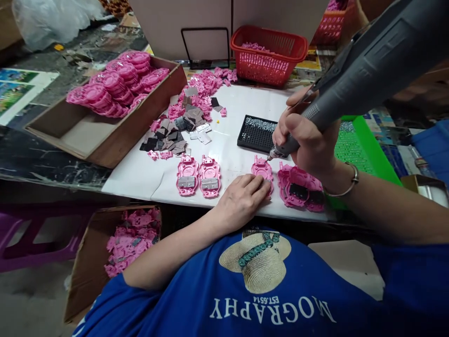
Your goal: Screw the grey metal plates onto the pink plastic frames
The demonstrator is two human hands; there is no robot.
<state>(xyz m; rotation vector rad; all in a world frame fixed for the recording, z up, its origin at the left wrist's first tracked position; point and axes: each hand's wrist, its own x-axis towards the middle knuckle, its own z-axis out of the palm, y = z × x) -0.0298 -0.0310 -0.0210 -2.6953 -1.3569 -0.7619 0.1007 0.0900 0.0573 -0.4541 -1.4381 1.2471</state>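
My right hand [307, 135] is wrapped round a grey electric screwdriver [365, 70], whose tip meets the top end of a pink plastic casing [261, 167]. My left hand [242, 199] lies over the lower part of that casing, fingers together, pressing it on the white board. To the left, two pink casings [187, 175] [209, 177] lie side by side with grey plates on them. Right of the held casing are more pink casings [298, 187] with black plates, overlapping each other. Behind my hands a black perforated tray [257, 133] holds small silver screws.
A cardboard tray [140, 126] of stacked pink parts stands at the left, beside loose grey plates [168, 135] and pink pieces. A red basket [268, 63] is at the back, a green tray [375, 154] at right. An open carton [84, 262] of pink parts sits below the table edge.
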